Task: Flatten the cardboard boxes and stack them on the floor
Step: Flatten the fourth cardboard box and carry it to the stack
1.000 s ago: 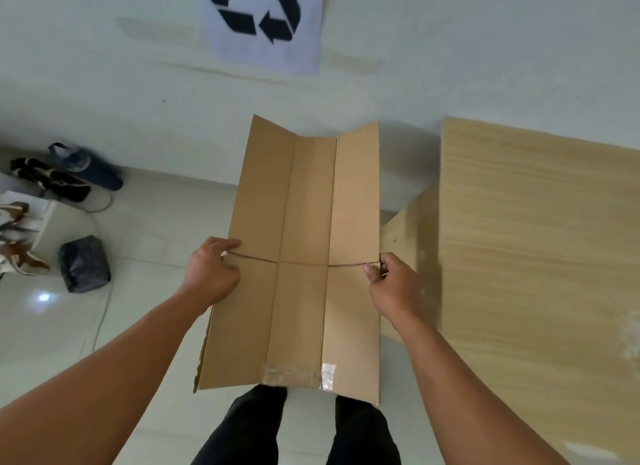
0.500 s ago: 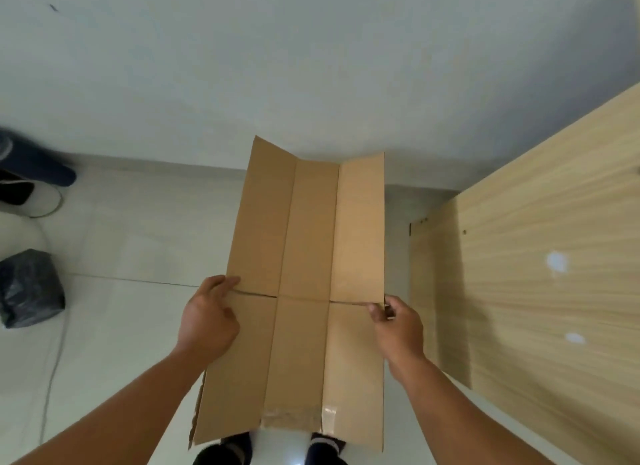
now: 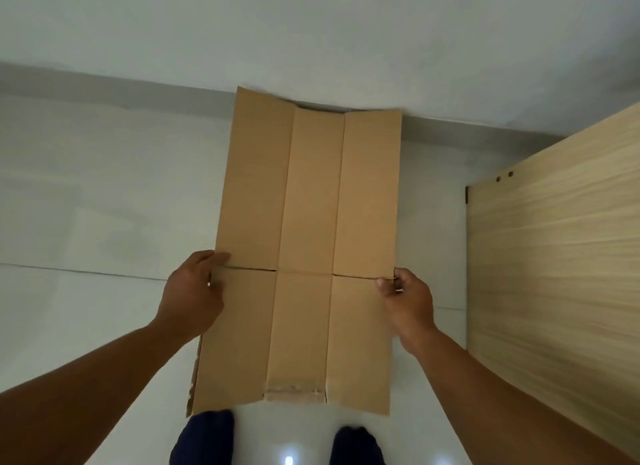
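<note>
Between both hands (image 3: 188, 300), flattened cardboard box (image 3: 304, 257).

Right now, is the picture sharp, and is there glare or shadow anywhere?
Head view: slightly soft overall; the table grain is smeared by blur; small bright glare spots on the floor near the feet; the cardboard casts a dark shadow behind its far edge.

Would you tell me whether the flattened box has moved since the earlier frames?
Yes: the flattened box has gone lower, its far edge nearing the wall base.
</note>
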Demonstrator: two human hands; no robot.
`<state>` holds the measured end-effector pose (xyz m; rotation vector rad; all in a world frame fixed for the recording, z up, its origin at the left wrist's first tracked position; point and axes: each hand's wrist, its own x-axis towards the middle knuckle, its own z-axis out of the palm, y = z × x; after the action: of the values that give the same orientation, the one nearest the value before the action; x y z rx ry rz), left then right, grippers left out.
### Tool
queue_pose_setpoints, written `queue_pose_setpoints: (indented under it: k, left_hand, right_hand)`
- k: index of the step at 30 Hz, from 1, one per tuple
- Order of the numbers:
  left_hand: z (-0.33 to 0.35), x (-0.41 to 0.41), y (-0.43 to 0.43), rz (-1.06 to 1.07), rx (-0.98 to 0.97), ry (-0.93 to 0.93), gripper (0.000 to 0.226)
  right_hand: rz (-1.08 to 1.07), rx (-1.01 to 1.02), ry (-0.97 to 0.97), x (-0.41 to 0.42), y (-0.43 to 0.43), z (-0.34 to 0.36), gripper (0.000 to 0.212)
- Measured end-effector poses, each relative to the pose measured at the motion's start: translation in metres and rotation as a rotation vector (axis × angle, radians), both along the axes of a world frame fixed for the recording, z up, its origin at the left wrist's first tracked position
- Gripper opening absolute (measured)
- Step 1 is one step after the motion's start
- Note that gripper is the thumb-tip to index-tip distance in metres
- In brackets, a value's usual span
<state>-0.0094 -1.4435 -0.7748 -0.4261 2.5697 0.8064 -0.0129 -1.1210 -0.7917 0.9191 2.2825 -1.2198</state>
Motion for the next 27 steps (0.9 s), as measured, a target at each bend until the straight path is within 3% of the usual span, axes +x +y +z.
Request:
queue_pose_setpoints:
  k: [6, 9, 11, 14, 20, 23, 25, 27]
  left_hand:
    - [-0.023, -0.011, -0.009, 0.051, 0.051, -0.048, 0.051]
    - [-0.025, -0.018, -0.008, 0.051, 0.098, -0.154, 0.072]
    - [-0.025, -0.022, -0.002, 0.061, 0.161, -0.241, 0.089]
    - [-0.028, -0.024, 0.011, 0.029, 0.181, -0.277, 0.097]
    - [-0.033, -0.027, 0.021, 0.004, 0.102, -0.224, 0.097]
    - [-0.035, -0.028, 0.02, -0.039, 0.061, -0.239, 0.103]
    - [-0.035, -0.033, 0.024, -0.189, -0.097, -0.24, 0.118]
    - [-0.034, -0.045, 0.033, -0.451, -0.285, -0.183, 0.13]
  right_hand:
    - [0.011, 0.096, 0.002, -0.005, -0.005, -0.027, 0.021]
    - [0.067, 0.183, -0.003, -0.006, -0.004, -0.031, 0.042]
    - [0.048, 0.109, -0.038, -0.007, -0.003, -0.028, 0.06]
    - [0.084, 0.098, -0.063, -0.012, -0.001, -0.025, 0.056]
    - [0.178, 0.14, -0.083, -0.02, 0.007, -0.021, 0.046]
    - [0.272, 0.245, -0.083, -0.023, 0.001, -0.025, 0.06]
    - [0.426, 0.44, 0.024, -0.028, -0.007, -0.022, 0.076]
    - [0.709, 0.563, 0.179, -0.037, -0.021, -0.018, 0.087]
